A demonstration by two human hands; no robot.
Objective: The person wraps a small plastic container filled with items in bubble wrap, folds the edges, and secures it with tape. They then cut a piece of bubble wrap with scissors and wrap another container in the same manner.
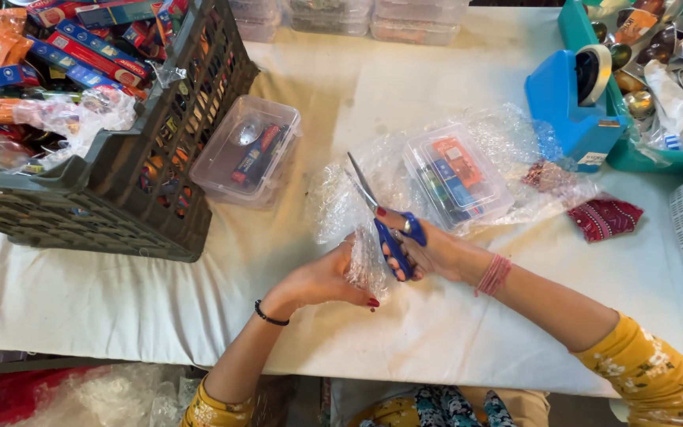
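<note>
Two hands busy: right hand [416,247] grips scissors [385,217]; left hand [327,278] pinches bubble wrap [357,198] just below blades.

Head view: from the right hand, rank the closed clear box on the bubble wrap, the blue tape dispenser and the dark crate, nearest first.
From the right hand, holding scissors:
1. Closed clear box, just above it on the bubble wrap.
2. Blue tape dispenser, up and to the right.
3. Dark crate, far left.
</note>
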